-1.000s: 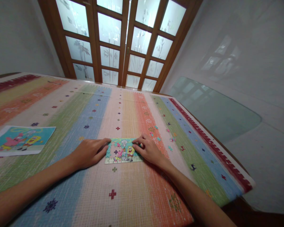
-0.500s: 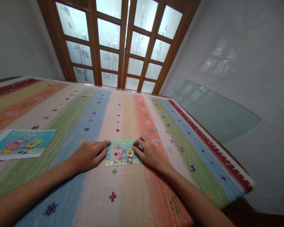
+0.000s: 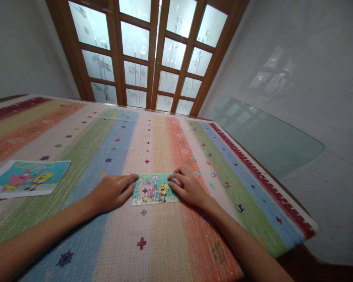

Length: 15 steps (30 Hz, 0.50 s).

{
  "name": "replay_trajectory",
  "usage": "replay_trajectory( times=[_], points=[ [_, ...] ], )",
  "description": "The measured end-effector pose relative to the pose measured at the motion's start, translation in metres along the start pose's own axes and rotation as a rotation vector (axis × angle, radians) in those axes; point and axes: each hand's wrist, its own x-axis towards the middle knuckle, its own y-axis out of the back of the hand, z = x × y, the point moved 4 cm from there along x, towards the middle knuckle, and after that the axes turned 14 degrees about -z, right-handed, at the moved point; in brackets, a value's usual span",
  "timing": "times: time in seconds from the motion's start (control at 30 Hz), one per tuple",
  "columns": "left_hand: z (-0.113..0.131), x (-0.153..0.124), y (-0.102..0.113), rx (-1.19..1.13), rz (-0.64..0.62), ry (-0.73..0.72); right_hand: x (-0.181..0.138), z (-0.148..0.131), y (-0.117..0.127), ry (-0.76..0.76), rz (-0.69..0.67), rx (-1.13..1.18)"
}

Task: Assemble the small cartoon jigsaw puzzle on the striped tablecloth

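The puzzle [image 3: 163, 189] lies flat on the bench [image 3: 164, 243], between my two hands. My left hand [image 3: 109, 192] touches its left edge, with a little gap between my thumb and pointing finger. My right hand [image 3: 190, 187] is at the top right corner, fingers bent close together; I can't tell if they pinch a piece. Loose pieces [image 3: 212, 185] lie past my right hand. A picture sheet [image 3: 32, 178] is on my left.

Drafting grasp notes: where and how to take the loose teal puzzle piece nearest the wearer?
Probably pinch the teal piece by opposite edges with the right hand, coming from above on the near side. It lies flat on the tablecloth, so only its rim seems grippable; the other loose pieces lie beyond it.
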Motion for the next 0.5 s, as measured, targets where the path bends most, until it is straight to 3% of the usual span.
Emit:
replay_trajectory(
  times=[0.27,0.5],
  points=[
    [0.001,0.0,0.0,0.005,-0.008,0.006,-0.003,-0.008,-0.002,0.175,-0.065,-0.06],
    [0.001,0.0,0.001,-0.011,-0.032,0.023,-0.003,-0.012,-0.004,0.143,-0.139,-0.142]
  ],
)
